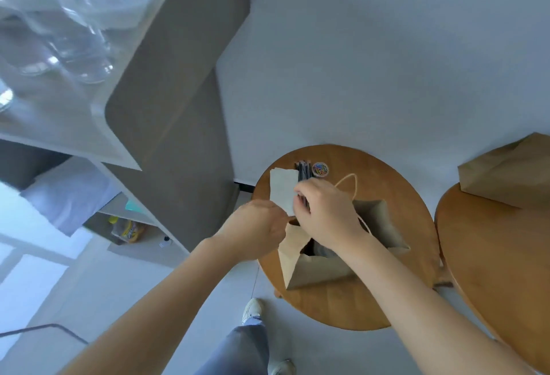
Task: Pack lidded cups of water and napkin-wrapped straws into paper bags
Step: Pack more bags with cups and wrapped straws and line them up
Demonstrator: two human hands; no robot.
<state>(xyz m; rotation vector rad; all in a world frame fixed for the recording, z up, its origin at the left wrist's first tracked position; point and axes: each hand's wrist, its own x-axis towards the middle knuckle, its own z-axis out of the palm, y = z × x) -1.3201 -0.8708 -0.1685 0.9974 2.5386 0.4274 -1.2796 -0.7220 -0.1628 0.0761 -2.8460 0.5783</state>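
Pinching napkin (282, 190), left hand (256, 225); right hand (324, 211) grips black straws (303, 170) near far edge of table (342, 309). Risk: straw slips from loose wrap; forearm tips open paper bag (321, 267).

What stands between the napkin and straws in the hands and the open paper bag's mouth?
Nothing visible. The left hand pinches the napkin and the right hand grips straws right beside the open mouth of the paper bag. Only the right forearm crosses above it, and the twine handle arcs nearby.
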